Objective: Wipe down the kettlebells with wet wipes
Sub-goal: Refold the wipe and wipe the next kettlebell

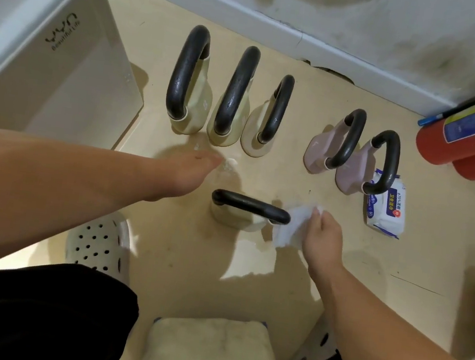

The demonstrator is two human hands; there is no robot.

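- Gripped in the curled fingers of the right hand (323, 238): a crumpled white wet wipe (291, 230), pressed to the right end of the black handle of the nearest kettlebell (249, 205).
- That kettlebell upright on the beige floor (188, 278), pale body under the handle, between the two forearms and apart from the others.
- Left hand (192, 171) stretched forward and low, fingers straight and blurred, grasping nothing visible.
- A small white scrap (230, 164) on the floor just beyond those fingertips; contact impossible to tell.
- Further back, near the wall, a row of three pale green kettlebells (234, 98) with black handles; a faint pale figure on the side of the leftmost, too blurred to read.
- To the right of these, two pink kettlebells (333, 143) side by side, also black-handled.
- Just beside the right-hand pink one and partly hidden behind its handle, a flat white-and-blue pack of wipes (385, 210); "75%" and a line of Chinese characters on the label, "80" near one end.
- At left, a white box (62, 83) bearing a dark logo and the small words "Beautiful Life".
- At far right, a red fire extinguisher (458, 150) with a blue label, print too small to read.
- Along the lower edge, a white perforated slipper (99, 243), black shorts (34, 310) and a pale cushion (209, 353).
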